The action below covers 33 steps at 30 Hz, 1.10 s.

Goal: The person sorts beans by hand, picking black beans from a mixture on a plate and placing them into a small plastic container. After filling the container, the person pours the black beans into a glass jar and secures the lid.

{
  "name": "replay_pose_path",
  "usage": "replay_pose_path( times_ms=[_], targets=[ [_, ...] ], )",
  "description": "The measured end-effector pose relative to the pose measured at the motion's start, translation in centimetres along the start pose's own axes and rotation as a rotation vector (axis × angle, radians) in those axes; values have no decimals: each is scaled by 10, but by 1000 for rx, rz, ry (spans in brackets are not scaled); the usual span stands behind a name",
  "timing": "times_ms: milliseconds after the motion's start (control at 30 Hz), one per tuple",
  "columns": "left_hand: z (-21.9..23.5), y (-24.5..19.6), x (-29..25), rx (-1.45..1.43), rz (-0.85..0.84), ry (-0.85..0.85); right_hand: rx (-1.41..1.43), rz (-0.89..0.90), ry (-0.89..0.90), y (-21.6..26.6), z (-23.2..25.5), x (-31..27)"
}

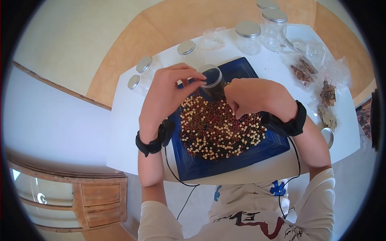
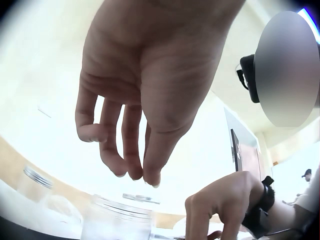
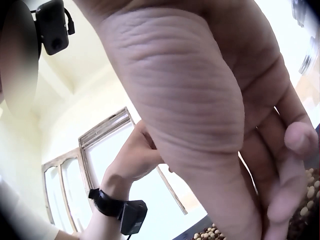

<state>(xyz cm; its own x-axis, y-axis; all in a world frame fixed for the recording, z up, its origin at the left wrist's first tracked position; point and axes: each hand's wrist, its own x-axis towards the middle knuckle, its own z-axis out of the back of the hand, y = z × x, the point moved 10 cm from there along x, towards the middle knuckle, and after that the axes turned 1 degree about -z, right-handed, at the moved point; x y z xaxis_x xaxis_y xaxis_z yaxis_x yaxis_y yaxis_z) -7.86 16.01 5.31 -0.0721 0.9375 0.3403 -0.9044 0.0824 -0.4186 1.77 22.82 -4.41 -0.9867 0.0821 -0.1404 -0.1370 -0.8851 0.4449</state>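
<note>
A clear glass jar (image 1: 211, 77) without a lid stands at the back of the blue tray (image 1: 193, 168), behind a wide heap of mixed beans (image 1: 219, 132): cream, dark red, green and black. My left hand (image 1: 171, 84) hovers at the jar's mouth, fingers pointing down and thumb tip near the index tip. In the left wrist view nothing shows between those fingertips (image 2: 152, 179), above the jar's rim. My right hand (image 1: 255, 96) reaches down to the heap's right side, just beside the jar. Its fingers bend toward the thumb, and I cannot tell whether they pinch a bean.
Silver-lidded jars stand along the table's back edge, including a large jar (image 1: 248, 38) and a small jar (image 1: 138, 82). Clear bags of dried goods (image 1: 305, 72) lie on the right, near a loose lid (image 1: 327, 137). A cable (image 1: 173, 172) trails from the left wrist camera over the front edge.
</note>
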Motion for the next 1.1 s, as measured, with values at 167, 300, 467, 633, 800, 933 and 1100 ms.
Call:
replay_pose_path(
  times_ms=[167, 300, 467, 633, 800, 933, 1100],
  targets=[
    [-4, 13, 19, 100, 48, -73, 17, 35, -46, -2, -2, -5],
    [-9, 20, 20, 123, 56, -82, -7, 23, -128, 2, 11, -14],
    [-12, 27, 15, 155, 72, -30, -12, 3, 28, 3, 6, -5],
    [4, 23, 4, 144, 105, -8, 117, 79, -193, 9, 44, -11],
    [-9, 43, -17, 128, 196, 257, 126, 211, -552, 20, 76, -14],
    [-45, 66, -45, 128, 269, 500, 111, 173, -721, 20, 84, -13],
    [-62, 83, -56, 411, 464, 651, 15, 80, -818, 7, 77, -7]
  ],
)
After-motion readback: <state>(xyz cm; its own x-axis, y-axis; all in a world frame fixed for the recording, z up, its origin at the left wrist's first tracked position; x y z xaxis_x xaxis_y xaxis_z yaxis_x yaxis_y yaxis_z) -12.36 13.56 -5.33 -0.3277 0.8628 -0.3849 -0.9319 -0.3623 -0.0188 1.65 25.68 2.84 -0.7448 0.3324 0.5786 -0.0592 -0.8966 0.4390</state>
